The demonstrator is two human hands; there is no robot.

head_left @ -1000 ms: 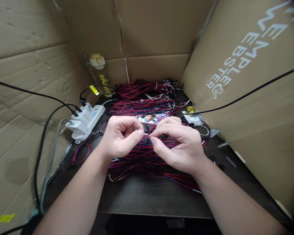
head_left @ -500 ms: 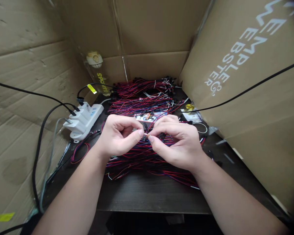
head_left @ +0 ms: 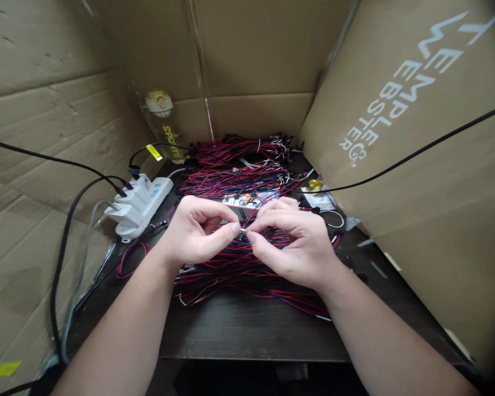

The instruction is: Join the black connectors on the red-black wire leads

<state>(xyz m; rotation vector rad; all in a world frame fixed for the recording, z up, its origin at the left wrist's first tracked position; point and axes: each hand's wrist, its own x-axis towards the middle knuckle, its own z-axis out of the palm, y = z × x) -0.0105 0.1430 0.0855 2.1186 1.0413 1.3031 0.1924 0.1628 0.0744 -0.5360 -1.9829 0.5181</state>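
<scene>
My left hand (head_left: 204, 231) is closed, thumb and forefinger pinched on one end of a short, thin wire piece (head_left: 243, 230), pale with an orange tint. The other end is pinched between the thumb and forefinger of my right hand (head_left: 292, 236). Both sets of fingertips nearly meet, so most of the piece is hidden and its details are too small to read. Below and behind the hands lie bundles of red and dark wires (head_left: 231, 275), with black and white connector ends. A printed card or packet (head_left: 251, 199) shows just beyond my fingers.
At left stands a white power strip (head_left: 142, 209) with black and grey cords plugged in. A clear bottle (head_left: 165, 129) is in the back corner. More wire bundles (head_left: 235, 151) lie at the back. Cardboard walls (head_left: 264, 49) surround the dark table (head_left: 247, 330). A black cable (head_left: 396, 159) crosses at right.
The view has shifted slightly. Both hands keep their pinch at nearly the same place, with the fingertips only slightly moved.
</scene>
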